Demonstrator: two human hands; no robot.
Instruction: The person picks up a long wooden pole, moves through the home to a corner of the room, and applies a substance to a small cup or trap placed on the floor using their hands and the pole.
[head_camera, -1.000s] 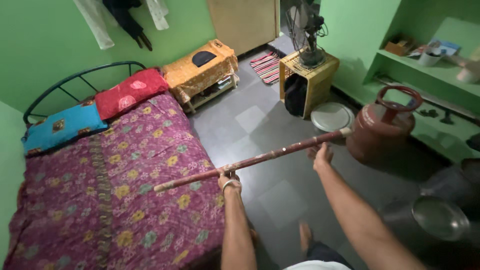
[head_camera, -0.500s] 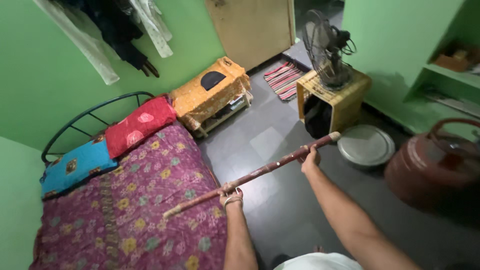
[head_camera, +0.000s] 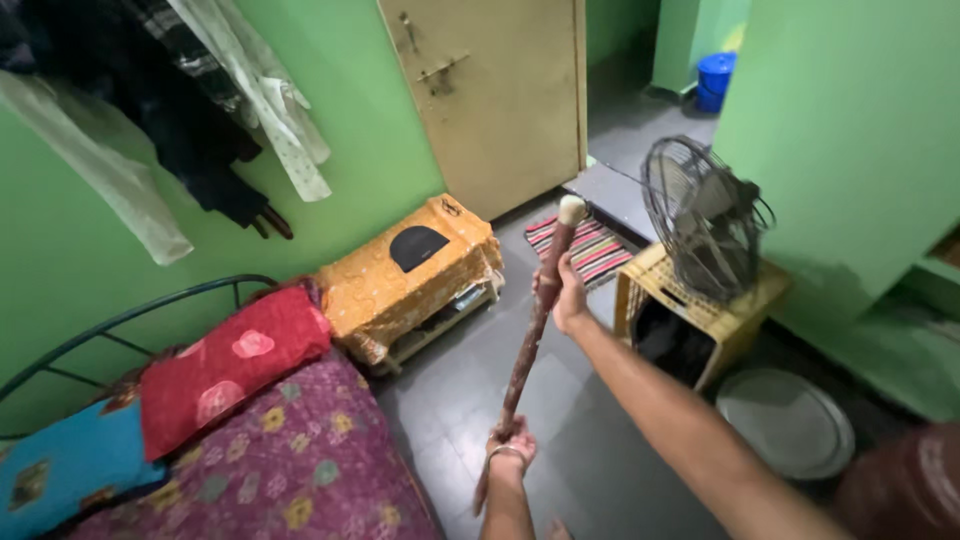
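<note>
The long wooden stick (head_camera: 528, 340) is now swinging up from nearly level to steeply upright beside the bed (head_camera: 300, 470). The left hand (head_camera: 510, 445) is gripping its lower end with fingers closed tight. The right hand (head_camera: 565, 290) is wrapping the upper part, near the fan (head_camera: 700, 215).

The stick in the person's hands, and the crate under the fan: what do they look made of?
The stick looks like wood with worn dark red paint: pale patches show through, and its top end is bare and light. The left hand grips it low, the right hand near the top. The crate under the fan looks like yellow plastic with a moulded lattice, though painted wood is possible.
</note>
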